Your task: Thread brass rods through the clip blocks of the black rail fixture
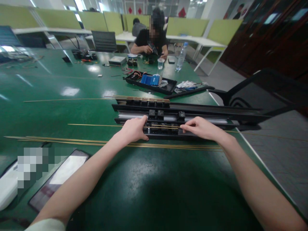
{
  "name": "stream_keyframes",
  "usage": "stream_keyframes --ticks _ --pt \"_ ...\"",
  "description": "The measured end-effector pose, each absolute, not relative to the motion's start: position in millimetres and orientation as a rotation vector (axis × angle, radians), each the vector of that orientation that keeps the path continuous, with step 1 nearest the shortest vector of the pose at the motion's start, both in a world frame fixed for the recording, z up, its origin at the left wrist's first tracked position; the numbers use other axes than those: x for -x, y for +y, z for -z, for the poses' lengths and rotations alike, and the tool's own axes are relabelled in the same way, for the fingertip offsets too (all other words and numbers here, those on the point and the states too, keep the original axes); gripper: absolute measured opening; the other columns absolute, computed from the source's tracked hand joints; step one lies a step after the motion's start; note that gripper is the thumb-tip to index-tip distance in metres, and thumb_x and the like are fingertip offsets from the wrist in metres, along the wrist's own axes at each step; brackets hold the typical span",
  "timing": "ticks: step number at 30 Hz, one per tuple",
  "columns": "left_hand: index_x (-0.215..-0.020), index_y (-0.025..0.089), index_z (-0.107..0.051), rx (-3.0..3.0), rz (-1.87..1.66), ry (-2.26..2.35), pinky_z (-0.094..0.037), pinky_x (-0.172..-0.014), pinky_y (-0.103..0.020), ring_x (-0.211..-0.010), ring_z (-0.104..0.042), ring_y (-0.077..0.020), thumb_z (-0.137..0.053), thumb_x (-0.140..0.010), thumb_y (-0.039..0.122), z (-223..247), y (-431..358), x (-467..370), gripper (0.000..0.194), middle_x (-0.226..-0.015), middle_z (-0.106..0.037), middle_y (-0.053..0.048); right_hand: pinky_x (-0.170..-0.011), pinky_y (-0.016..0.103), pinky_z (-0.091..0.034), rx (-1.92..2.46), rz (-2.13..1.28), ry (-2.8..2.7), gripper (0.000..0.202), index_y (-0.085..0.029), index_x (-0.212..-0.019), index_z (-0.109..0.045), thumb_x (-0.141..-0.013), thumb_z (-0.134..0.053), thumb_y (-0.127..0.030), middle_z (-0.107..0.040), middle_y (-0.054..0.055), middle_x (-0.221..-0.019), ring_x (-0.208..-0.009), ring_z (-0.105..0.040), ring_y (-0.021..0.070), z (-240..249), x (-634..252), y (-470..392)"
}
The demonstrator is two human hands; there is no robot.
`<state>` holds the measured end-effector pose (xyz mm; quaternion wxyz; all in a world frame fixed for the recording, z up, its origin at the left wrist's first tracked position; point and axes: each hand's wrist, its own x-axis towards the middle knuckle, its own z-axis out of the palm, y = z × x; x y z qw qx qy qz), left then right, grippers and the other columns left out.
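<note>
Head view: right fingers (188, 125) pinch a golden rod (96, 125) (thin, straight), left fingers (143, 119) parted across black channel (166, 137).

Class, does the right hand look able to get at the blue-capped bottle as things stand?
Probably not without leaning forward: black rails and a white heap lie between the right hand and the bottle, and the hand pinches a thin rod.

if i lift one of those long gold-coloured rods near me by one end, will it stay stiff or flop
The gold-coloured rods look straight but very thin for their length, so one would probably spring and sag towards its free end. That thinness also suggests little weight. They look smooth, and the green tabletop is glossy, so one might slide easily.
</note>
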<state>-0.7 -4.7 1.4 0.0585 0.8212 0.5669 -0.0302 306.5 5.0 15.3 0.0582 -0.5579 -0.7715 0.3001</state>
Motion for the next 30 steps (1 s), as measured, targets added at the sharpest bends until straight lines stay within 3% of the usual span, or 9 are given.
stream_keyframes --ticks 30 --pt "-0.118 0.023 -0.048 -2.52 0.102 1.681 -0.053 -0.077 -0.039 -0.099 -0.07 -0.0356 -0.08 -0.063 0.057 1.1 -2.1 1.9 0.073 -0.109 -0.072 -0.013 -0.052 0.03 -0.025 1.718 -0.932 -2.321 0.06 -0.017 -0.073 -0.076 -0.085 -0.052 -0.071 -0.051 -0.001 -0.054 -0.051 -0.036 0.0121 -19.1 -307.4 3.0"
